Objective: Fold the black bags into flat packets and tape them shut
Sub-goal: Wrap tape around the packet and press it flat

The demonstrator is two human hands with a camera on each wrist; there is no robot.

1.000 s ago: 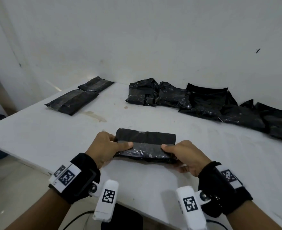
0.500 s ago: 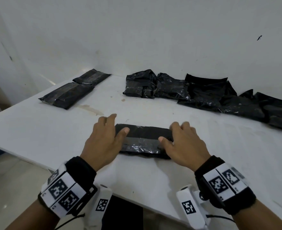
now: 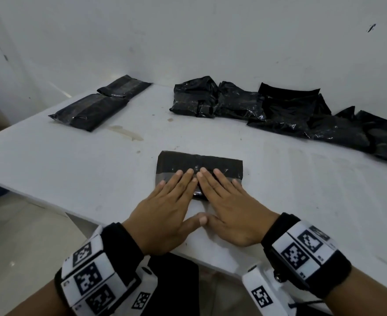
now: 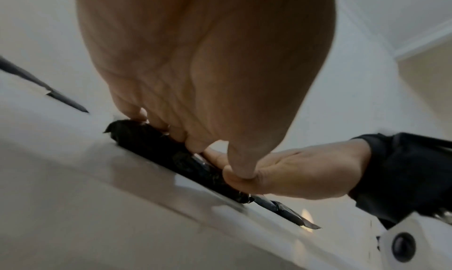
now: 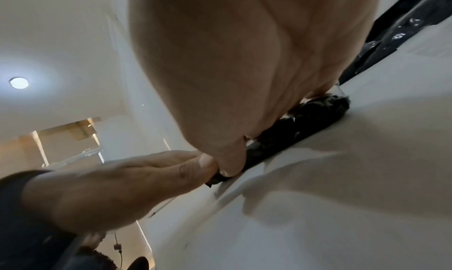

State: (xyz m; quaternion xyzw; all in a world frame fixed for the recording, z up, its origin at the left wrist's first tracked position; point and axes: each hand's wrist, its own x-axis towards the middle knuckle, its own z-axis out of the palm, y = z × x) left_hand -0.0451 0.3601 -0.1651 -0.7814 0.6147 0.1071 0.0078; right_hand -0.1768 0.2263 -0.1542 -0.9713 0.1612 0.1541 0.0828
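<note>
On the white table (image 3: pixel 73 169), a folded packet (image 3: pixel 199 165) lies near. Left hand (image 3: pixel 165 208) and right hand (image 3: pixel 231 210) press it with straight fingers, gripping nothing, likely to flatten the tape.

Under my palms lies a glossy black packet (image 3: pixel 199 166) crossed by a grey band of tape (image 3: pixel 165 177), on a white tabletop (image 3: pixel 73 167), my black wristbands (image 3: pixel 119 245) bearing black-and-white checkered squares.

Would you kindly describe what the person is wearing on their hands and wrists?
The left hand and right hand are bare, without gloves. Each wrist carries a broad black wristband fitted with white panels printed with black square codes. A white camera housing, also code-marked, hangs beneath each wrist. No sleeves are visible.
</note>
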